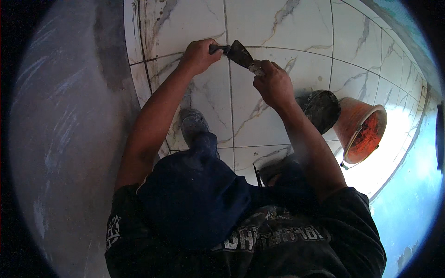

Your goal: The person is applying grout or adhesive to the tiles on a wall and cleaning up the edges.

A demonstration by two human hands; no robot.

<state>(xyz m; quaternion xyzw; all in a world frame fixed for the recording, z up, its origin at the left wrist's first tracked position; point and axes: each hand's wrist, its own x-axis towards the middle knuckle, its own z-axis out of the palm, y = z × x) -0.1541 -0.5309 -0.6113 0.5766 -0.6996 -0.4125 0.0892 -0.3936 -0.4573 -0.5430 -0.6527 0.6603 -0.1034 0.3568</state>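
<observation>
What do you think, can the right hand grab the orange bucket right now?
Probably not straight away: the right hand is gripping a scraper, and a dark round object sits between it and the orange bucket.

Pale block letters (278, 234) cross the black cloth shirt (296, 262), lower right of the dark-blue trouser leg (192, 194). White characters (112, 230) mark the shirt's left sleeve (124, 208), left of that leg.

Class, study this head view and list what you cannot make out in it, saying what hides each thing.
All in the head view:
Scraper: most of its handle is covered by the right hand.
Dark tool: one end is covered by the left hand, so its kind is unclear.
Dark rounded container: partly behind the right forearm.
Blue wall: cut off by the picture's dark rim.
</observation>
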